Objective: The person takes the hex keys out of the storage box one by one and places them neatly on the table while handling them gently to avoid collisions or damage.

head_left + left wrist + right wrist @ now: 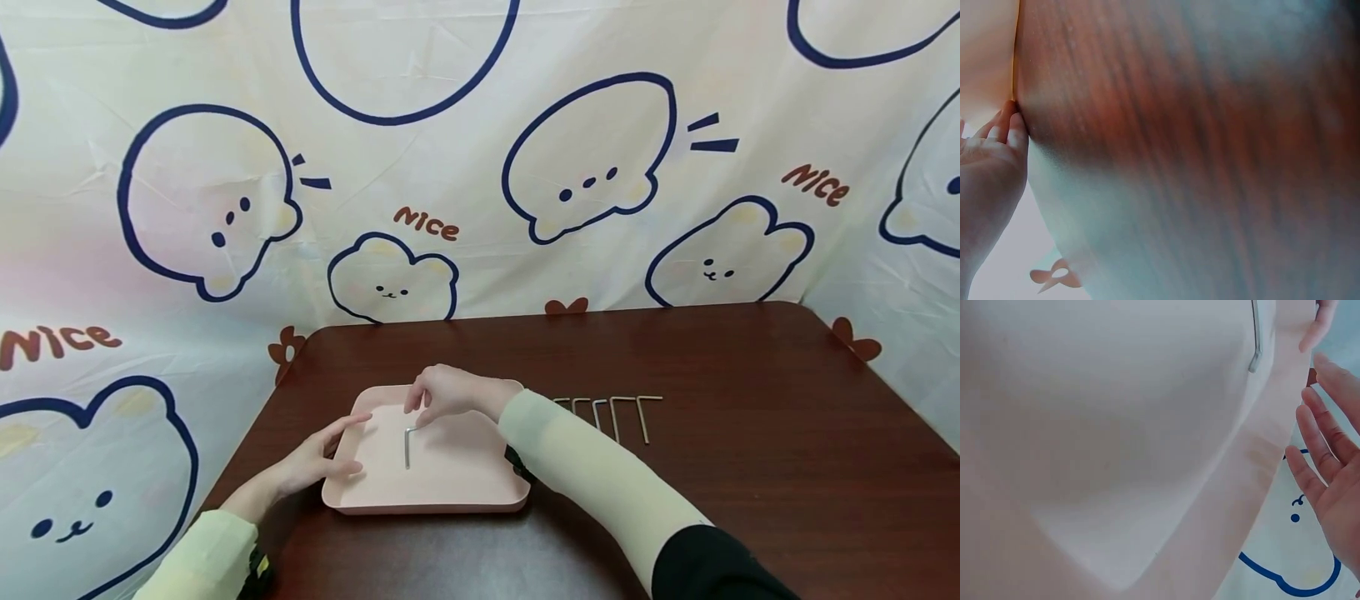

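A pale pink tray [450, 487] lies on the table. Inside it is one L-shaped hex key [407, 450], its long arm pointing toward me; the right wrist view catches part of this hex key [1257, 337] near the top. My right hand [448, 392] hovers over the tray just beyond the key's short arm. In the right wrist view the fingers [1322, 434] are loosely extended and nothing is between them. My left hand [315, 458] grips the tray's left side, thumb over the rim; in the left wrist view other fingers [1017, 131] touch the outer edge.
Right of the tray, several more hex keys [643, 421] lie in a row on the dark brown table [787, 467], partly covered by my right sleeve [600, 467]. A printed cloth [480, 167] hangs behind and beside the table.
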Demonstrator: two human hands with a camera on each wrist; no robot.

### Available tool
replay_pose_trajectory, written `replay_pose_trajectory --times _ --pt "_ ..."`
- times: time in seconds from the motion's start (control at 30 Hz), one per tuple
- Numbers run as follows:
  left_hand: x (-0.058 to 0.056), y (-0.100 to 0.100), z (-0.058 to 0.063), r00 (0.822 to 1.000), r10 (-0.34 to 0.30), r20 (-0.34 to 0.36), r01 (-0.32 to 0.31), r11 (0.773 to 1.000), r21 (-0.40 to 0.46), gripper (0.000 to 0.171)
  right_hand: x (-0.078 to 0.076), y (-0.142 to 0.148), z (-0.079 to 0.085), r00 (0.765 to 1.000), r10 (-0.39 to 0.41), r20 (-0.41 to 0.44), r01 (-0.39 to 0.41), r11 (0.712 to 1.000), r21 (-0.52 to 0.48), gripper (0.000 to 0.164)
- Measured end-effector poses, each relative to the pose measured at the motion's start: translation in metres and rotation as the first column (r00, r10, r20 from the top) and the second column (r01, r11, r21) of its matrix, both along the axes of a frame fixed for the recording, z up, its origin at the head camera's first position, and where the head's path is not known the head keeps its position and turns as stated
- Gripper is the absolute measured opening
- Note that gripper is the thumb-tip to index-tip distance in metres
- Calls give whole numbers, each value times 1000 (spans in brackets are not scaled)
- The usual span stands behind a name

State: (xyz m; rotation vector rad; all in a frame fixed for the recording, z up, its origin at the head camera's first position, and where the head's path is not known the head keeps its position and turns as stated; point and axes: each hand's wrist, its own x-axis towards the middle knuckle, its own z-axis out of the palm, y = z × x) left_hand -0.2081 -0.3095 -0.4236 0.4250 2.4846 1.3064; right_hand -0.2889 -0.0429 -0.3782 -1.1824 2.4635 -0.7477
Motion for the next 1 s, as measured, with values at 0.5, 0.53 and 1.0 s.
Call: replay_pose_trajectory --times 0.5,0.53,1.0 --pt "-2 -3 -2 1000 -11 6 11 1000 3 77 -7 -8 -19 994 -33 103 39 997 -59 16" --pt "-2 -3 -2 1000 -12 7 12 1000 4 77 -8 -8 -20 993 -35 113 42 997 -63 16" --pt "-2 -3 -3 1000 -3 6 3 1000 11 77 -8 -13 -37 988 -52 144 63 995 -73 15"
